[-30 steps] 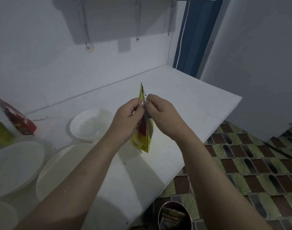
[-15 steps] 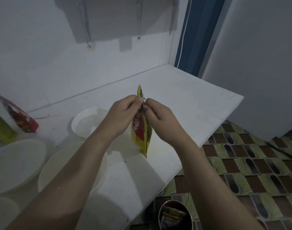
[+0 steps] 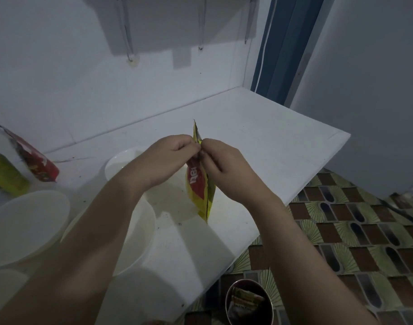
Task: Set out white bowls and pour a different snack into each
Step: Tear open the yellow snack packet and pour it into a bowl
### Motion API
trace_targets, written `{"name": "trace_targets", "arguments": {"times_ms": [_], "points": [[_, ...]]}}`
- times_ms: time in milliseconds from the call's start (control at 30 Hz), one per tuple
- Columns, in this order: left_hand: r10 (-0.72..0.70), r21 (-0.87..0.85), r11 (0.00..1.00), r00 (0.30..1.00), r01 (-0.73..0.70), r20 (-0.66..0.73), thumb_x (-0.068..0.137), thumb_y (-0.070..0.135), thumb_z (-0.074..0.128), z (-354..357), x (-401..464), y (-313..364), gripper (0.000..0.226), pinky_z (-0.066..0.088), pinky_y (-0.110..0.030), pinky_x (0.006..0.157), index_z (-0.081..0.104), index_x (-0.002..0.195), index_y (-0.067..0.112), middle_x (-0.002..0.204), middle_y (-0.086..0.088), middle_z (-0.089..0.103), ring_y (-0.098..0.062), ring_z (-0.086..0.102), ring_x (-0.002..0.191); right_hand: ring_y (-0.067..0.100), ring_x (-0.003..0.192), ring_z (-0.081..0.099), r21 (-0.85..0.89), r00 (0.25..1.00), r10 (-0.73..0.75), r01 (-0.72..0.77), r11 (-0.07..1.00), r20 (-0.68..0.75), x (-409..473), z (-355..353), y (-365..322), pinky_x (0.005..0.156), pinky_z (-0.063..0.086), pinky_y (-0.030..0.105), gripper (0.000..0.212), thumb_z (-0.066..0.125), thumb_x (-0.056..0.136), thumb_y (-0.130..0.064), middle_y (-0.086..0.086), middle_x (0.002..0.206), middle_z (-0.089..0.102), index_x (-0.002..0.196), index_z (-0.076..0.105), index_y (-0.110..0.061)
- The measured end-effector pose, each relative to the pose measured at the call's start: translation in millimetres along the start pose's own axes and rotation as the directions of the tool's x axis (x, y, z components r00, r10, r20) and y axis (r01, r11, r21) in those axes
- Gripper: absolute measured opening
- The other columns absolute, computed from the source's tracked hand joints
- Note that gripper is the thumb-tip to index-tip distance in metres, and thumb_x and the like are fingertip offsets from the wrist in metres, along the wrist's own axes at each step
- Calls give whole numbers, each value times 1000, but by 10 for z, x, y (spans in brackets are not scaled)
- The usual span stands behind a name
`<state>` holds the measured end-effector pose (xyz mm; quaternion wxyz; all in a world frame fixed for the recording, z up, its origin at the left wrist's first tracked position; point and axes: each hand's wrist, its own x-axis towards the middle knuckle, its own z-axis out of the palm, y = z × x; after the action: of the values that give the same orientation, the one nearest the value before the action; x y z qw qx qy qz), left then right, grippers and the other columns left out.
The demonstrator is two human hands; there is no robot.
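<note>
Both hands are up over the middle of the tabletop (image 3: 259,141), and the yellow-and-red snack packet (image 3: 199,184) hangs between them, edge-on to the camera. The left hand (image 3: 168,158) pinches the top seam from the left, the right hand (image 3: 226,170) pinches it from the right, knuckles almost meeting. That paired pinch at the top edge reads as a tear about to start: fingers curled tight on the foil, thumbs tucked at the seam. The top corner of the packet pokes up above the fingers, and the bottom corner dangles free above the tabletop, touching nothing.

The packet sits just right of a small white bowl (image 3: 121,165) on the far side, partly hidden behind the left wrist. That looks deliberate: open it close to where it gets poured. A larger white bowl (image 3: 142,231) waits nearer, under the left forearm, and another white bowl (image 3: 29,221) lies at the left edge.

Far left, a red packet (image 3: 34,163) and a green packet (image 3: 6,177) lean against the wall, waiting their turn, I'd judge. Both forearms reach in from the near edge, elbows wide, wrists angled inward.
</note>
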<state>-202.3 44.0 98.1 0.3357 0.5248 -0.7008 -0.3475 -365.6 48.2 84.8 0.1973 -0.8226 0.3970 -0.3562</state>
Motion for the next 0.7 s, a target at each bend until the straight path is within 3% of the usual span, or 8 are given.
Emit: {"name": "trace_targets", "arguments": {"times_ms": [100,167,233,333,500,633,700], "points": [[30,-22,999,1000,-29,7,88,38,51,-8,5,-40,29,47,-55,94,63,83,12,87,-10,67,-29,63,89,3,65,43,2,1000,22,-22,1000,-4,1,-1,23,59,34,13,23,44,99,-7,-8,67,43,76,45,-11],[34,-117,993,999,-34,0,83,31,52,9,9,-63,24,48,-54,95,61,76,10,78,-8,64,-24,60,77,8,63,38,39,998,57,-57,998,-3,-11,1,28,57,33,16,24,44,100,-8,-5,66,42,76,44,-5],[48,-195,979,998,-56,-46,80,23,51,66,18,-80,20,48,-52,88,57,69,8,70,-3,58,-18,54,71,8,61,37,97,995,100,-99,990,-6,-20,4,26,55,32,18,26,43,100,-10,-2,65,41,75,42,-3],[51,-229,970,989,-81,-137,73,28,51,149,39,-71,28,41,-40,71,54,67,0,64,-6,53,-20,48,67,8,61,36,142,991,136,-134,981,-7,-15,8,17,54,30,20,27,43,100,-11,9,67,43,76,42,-1],[40,-182,980,980,-76,-195,71,27,50,158,95,-5,23,40,-31,67,52,54,12,57,-1,54,-16,50,63,13,63,41,181,979,206,-203,962,4,-8,-13,22,56,33,26,29,43,101,-17,23,76,51,81,46,4],[-28,-180,984,978,-10,-207,64,33,50,183,156,-48,21,44,-33,70,58,52,17,54,3,58,-16,53,63,22,68,51,88,957,266,-276,957,112,20,-74,40,60,42,31,28,42,102,-25,16,82,60,90,53,-1],[-59,-185,983,972,16,-228,64,31,50,185,187,-76,22,44,-35,70,60,55,13,53,3,58,-18,52,63,17,66,49,-12,942,276,-279,960,188,5,-123,28,58,39,26,26,42,101,-27,6,77,58,89,53,-7]]}}
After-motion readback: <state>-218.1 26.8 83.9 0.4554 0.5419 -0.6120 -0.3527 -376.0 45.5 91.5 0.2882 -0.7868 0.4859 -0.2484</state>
